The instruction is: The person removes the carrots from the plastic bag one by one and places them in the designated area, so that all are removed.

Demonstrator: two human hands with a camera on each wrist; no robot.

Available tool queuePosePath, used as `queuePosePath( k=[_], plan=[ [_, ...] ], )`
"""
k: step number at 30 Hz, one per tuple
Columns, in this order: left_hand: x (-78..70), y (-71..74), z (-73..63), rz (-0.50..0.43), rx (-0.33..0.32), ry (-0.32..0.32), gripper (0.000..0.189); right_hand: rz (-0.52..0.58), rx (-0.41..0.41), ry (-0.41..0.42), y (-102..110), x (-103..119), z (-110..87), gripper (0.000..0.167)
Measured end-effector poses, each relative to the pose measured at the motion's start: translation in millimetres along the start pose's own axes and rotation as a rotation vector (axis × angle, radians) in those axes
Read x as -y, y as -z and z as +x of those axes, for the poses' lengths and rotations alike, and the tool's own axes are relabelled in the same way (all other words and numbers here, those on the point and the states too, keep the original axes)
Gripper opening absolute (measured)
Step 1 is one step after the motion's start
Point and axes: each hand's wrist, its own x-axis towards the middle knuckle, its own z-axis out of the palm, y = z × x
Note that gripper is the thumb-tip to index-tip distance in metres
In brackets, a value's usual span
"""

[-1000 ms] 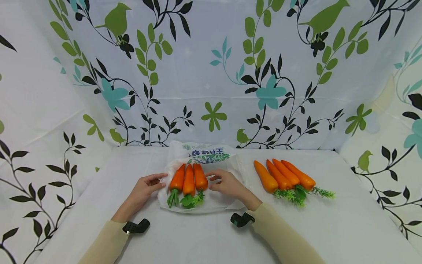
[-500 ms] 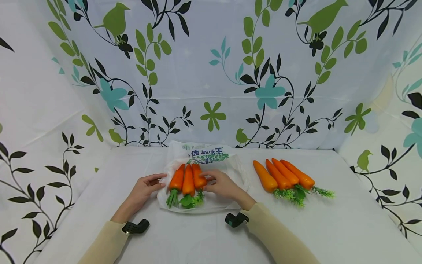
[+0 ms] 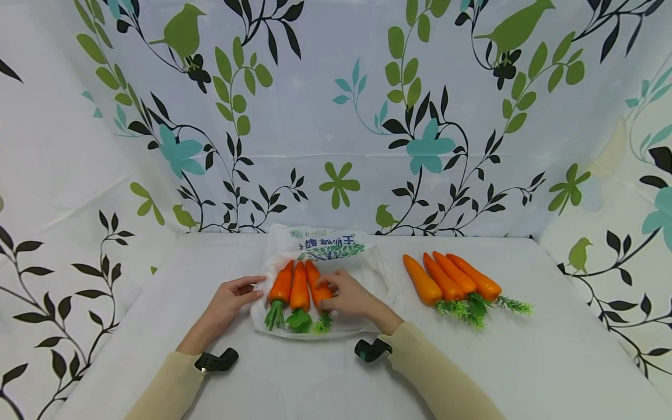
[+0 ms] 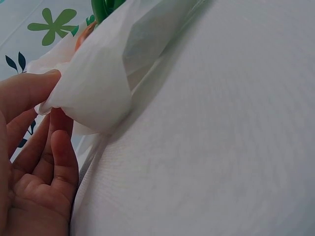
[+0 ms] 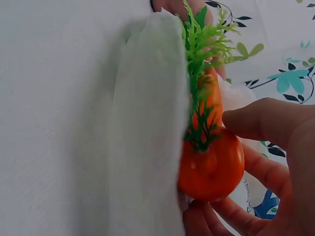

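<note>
A white plastic bag [image 3: 361, 268] with green and blue print lies on the table, three orange carrots with green tops on it. My left hand [image 3: 230, 300] pinches the bag's left edge between thumb and fingers; in the left wrist view the bag's film [image 4: 93, 83] rises from that pinch. The rightmost carrot [image 3: 314, 280] is held by my right hand [image 3: 347, 296]. Seen from the right wrist, thumb and fingers go round the carrot's thick end [image 5: 216, 169], beside its feathery leaves [image 5: 204, 49]. The middle carrot [image 3: 300, 286] and left carrot [image 3: 281, 284] lie next to it.
Several more carrots [image 3: 446, 280] with leafy tops lie side by side to the right of the bag. The table [image 3: 294, 379] has a white cover. Behind it hangs a curtain [image 3: 294, 116] printed with leaves and birds.
My right hand has moved left from beside the rightmost carrot and taken hold of it. That carrot's leafy end has swung slightly right. The left hand stays at the bag's edge.
</note>
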Motion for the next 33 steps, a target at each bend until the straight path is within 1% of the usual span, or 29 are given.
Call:
queuePosePath(
  k=[5, 8, 13, 23, 29, 33],
  plan=[
    [-1.0, 0.0, -0.3, 0.005, 0.001, 0.005, 0.040, -0.044, -0.036, -0.017, 0, 0, -1.8, 0.024],
    [-1.6, 0.0, -0.3, 0.014, 0.004, 0.007, 0.040, -0.034, -0.052, -0.018, 2, 0, -4.7, 0.024],
    [-2.5, 0.1, -0.2, 0.026, 0.008, 0.012, 0.041, -0.023, -0.056, -0.021, 7, -1, -10.8, 0.023],
    [-0.8, 0.8, 0.0, 0.017, 0.006, 0.002, 0.040, -0.023, -0.069, 0.020, 28, 4, -28.8, 0.026],
    [-0.8, -0.1, 0.3, 0.001, 0.003, 0.002, 0.040, -0.030, -0.077, 0.010, 41, 2, -42.8, 0.027],
    [-1.7, 0.1, -0.3, 0.005, 0.003, 0.003, 0.039, -0.016, -0.080, 0.002, 51, 0, -54.8, 0.027]
  ],
)
